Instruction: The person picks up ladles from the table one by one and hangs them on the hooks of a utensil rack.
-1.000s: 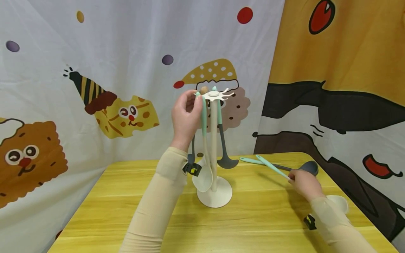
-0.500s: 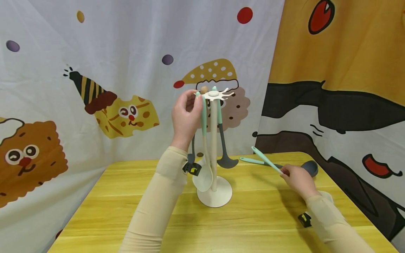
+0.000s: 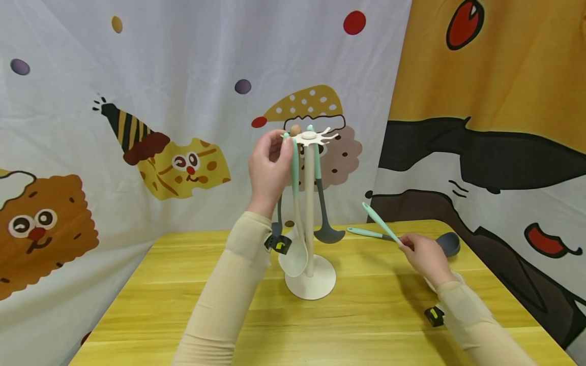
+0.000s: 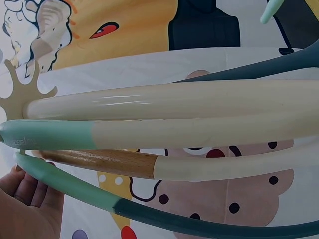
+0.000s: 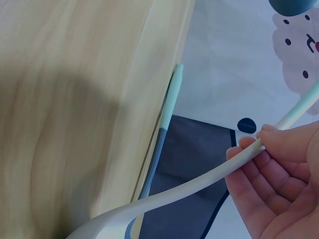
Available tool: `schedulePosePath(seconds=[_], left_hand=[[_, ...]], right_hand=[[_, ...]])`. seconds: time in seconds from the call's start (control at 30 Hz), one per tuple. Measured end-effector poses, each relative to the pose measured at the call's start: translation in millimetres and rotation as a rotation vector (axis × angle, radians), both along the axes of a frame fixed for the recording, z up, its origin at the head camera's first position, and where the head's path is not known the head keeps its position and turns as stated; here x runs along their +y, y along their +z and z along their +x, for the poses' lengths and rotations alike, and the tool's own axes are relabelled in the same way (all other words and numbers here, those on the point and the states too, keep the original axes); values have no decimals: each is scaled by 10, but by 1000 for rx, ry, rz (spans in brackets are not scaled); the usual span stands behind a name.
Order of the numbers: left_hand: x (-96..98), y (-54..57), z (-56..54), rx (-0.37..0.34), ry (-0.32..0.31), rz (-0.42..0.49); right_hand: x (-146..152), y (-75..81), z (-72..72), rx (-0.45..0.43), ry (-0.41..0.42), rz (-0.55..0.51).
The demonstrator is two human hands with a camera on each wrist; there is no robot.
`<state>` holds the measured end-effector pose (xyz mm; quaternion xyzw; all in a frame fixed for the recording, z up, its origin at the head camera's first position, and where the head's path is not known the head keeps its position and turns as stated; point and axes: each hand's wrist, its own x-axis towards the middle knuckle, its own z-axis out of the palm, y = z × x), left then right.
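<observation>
A cream utensil stand (image 3: pixel 310 213) with a hooked top and round base stands mid-table. My left hand (image 3: pixel 270 170) pinches the mint handle end of a blue-grey utensil (image 4: pixel 79 189) at the hooks; my wrist partly covers its head. Beside it hang a white spoon (image 3: pixel 294 260) with a mint handle, a wooden-topped utensil (image 4: pixel 109 164) and a dark grey ladle (image 3: pixel 328 235). To the right, my right hand (image 3: pixel 426 258) pinches another white spoon (image 5: pixel 192 186) by its slim neck, mint handle pointing up and left. Its bowl is mostly behind my wrist in the head view.
A dark ladle (image 3: pixel 448 244) with a mint handle lies near the table's back right edge, behind my right hand. The wooden table (image 3: pixel 206 305) ends at a printed cloth backdrop (image 3: pixel 183 76). Bare hooks (image 3: pixel 330 134) stick out on the stand's right side.
My right hand has moved left and slightly back with the white spoon, its handle tip rising and swinging left. My left hand and the stand stay put.
</observation>
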<state>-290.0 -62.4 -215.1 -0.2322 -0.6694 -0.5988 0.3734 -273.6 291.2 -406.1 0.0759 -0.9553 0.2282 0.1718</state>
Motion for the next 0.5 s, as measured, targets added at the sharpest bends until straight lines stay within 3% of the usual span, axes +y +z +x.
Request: schedulePosePath(seconds=[0.5], left_hand=[[4, 1, 2, -2, 2, 2]], right_hand=[[-182, 74, 18, 76, 19, -53]])
